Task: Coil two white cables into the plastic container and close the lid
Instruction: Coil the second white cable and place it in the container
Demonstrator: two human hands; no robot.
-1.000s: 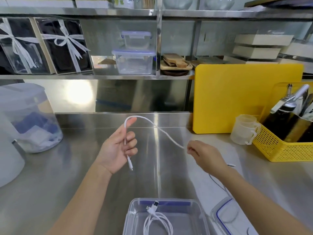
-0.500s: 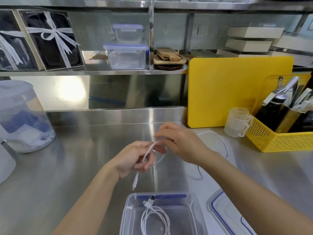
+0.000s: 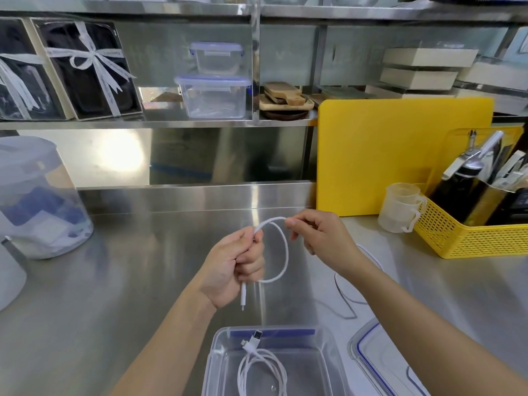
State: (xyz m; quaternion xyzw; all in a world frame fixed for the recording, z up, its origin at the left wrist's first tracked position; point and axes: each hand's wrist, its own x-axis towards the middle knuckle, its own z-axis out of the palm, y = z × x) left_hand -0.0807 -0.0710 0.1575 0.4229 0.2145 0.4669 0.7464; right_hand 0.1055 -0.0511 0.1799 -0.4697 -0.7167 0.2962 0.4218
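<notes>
My left hand (image 3: 234, 267) is closed around a white cable (image 3: 284, 252) above the steel counter, with one loop standing out to the right and the plug end hanging below the fist. My right hand (image 3: 320, 235) pinches the top of that loop; the rest of the cable trails behind my right wrist onto the counter. Below, at the near edge, an open clear plastic container (image 3: 223, 364) holds a second coiled white cable (image 3: 263, 367). Its blue-rimmed lid (image 3: 371, 358) lies flat to the right of it.
A yellow cutting board (image 3: 400, 155) leans at the back right, with a yellow basket (image 3: 468, 238) of bottles and a clear measuring cup (image 3: 400, 207) beside it. A large translucent jar (image 3: 37, 201) stands at the left. Shelves behind hold containers and boxes.
My hands came together from apart, then formed one full loop of cable held in my left fist. My right hand has lifted slightly with the top of the loop.
</notes>
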